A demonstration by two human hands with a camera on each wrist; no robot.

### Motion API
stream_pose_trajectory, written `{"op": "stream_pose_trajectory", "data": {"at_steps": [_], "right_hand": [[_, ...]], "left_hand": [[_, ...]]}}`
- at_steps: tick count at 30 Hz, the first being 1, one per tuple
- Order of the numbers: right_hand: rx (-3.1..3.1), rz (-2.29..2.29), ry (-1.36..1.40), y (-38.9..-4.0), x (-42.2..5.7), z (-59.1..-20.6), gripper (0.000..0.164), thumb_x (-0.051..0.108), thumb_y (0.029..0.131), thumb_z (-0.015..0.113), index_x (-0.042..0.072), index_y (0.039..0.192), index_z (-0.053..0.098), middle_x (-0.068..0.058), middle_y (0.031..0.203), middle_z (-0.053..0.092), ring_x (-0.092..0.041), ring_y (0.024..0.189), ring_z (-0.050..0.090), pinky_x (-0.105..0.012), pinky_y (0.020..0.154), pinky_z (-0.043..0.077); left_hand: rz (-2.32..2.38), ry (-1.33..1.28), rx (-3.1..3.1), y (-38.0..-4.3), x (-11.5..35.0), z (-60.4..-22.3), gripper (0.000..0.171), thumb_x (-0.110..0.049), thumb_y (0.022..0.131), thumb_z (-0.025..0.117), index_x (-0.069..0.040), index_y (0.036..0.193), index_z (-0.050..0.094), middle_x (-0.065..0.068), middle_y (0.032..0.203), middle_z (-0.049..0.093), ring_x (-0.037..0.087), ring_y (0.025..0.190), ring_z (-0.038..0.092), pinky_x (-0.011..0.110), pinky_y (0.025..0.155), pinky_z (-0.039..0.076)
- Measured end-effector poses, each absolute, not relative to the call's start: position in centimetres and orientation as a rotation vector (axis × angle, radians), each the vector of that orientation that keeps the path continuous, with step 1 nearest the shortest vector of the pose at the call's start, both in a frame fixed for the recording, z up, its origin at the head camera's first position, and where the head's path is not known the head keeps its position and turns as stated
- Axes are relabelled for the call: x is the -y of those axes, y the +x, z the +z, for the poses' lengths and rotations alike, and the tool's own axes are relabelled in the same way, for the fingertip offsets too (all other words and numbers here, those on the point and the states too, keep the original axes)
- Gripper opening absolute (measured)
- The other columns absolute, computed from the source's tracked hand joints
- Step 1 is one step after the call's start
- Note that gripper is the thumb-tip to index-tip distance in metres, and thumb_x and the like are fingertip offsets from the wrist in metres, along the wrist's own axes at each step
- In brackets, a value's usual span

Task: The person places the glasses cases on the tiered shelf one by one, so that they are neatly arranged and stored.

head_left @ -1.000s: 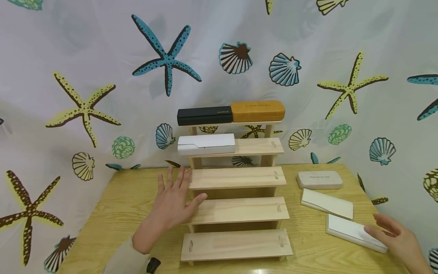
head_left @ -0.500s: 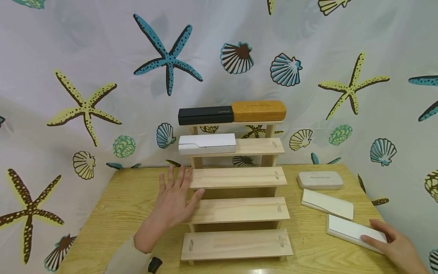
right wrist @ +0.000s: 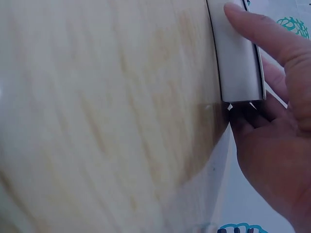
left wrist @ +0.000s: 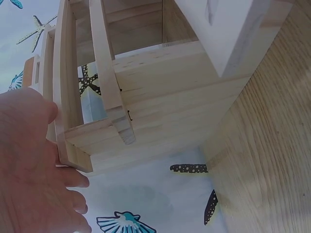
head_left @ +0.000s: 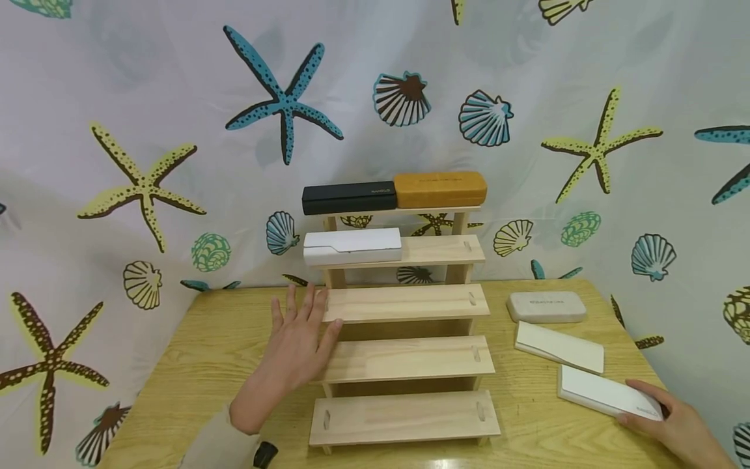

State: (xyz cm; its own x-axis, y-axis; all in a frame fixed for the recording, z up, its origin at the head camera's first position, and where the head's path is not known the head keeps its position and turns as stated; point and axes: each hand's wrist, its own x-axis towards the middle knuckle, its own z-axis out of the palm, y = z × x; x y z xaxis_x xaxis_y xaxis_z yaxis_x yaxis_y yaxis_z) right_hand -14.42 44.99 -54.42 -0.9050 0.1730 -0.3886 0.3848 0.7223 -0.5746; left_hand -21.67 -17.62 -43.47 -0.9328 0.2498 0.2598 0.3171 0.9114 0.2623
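A tiered wooden display stand (head_left: 410, 359) stands in the middle of the table in the head view. My left hand (head_left: 295, 345) rests against its left side with fingers straight and spread; the left wrist view shows this hand (left wrist: 29, 170) at the edge of the boards. At the right, my right hand (head_left: 682, 423) grips the near end of a white glasses case (head_left: 606, 393) that lies slantwise over the table. In the right wrist view, the thumb lies along one side of this case (right wrist: 238, 53) and the other fingers are partly hidden.
On the top tier sit a black case (head_left: 351, 197) and an orange glasses case (head_left: 441, 190). A white flap case (head_left: 353, 246) lies on the tier below. A cream flat case (head_left: 559, 347) and a pale grey case (head_left: 547, 307) lie right of the stand. A patterned curtain (head_left: 375, 156) hangs behind.
My right hand has closed round the near end of the white case, which has hardly moved. The left thumb has drawn in slightly toward the fingers.
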Motion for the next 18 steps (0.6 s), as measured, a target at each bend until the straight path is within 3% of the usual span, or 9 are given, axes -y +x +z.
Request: {"op": "stream_pose_trajectory", "data": {"at_steps": [6,12,18], "right_hand": [[-2.657,-0.914,0.328,-14.45,-45.14,-54.34,0.111,0.062,0.089,0.078,-0.002,0.164,0.027,-0.044,0.161,0.026,-0.064,0.141,0.033,-0.073,0.107,0.038],[-2.748,-0.855,0.243,-14.42,-45.17,-54.35,0.106,0.059,0.087,0.081,-0.006,0.158,0.037,-0.044,0.155,0.038,-0.063,0.136,0.042,-0.069,0.103,0.044],[-2.69,-0.868,0.321,-14.35,-45.16,-53.95,0.109,0.063,0.085,0.08,-0.004,0.16,0.036,-0.046,0.155,0.036,-0.065,0.136,0.041,-0.069,0.103,0.045]], "left_hand": [[-0.451,-0.428,2.843,-21.71,17.73,-43.55,0.069,-0.045,0.113,0.04,-0.001,0.165,0.029,0.029,0.17,0.023,0.056,0.159,0.005,0.079,0.123,0.004],[-0.439,-0.435,2.83,-21.8,17.75,-43.5,0.069,-0.044,0.113,0.041,0.001,0.165,0.03,0.03,0.169,0.024,0.057,0.159,0.008,0.079,0.122,0.006],[-0.427,-0.437,2.836,-21.7,17.69,-43.39,0.069,-0.044,0.113,0.041,0.001,0.165,0.03,0.03,0.169,0.025,0.057,0.159,0.009,0.079,0.122,0.008]]}}
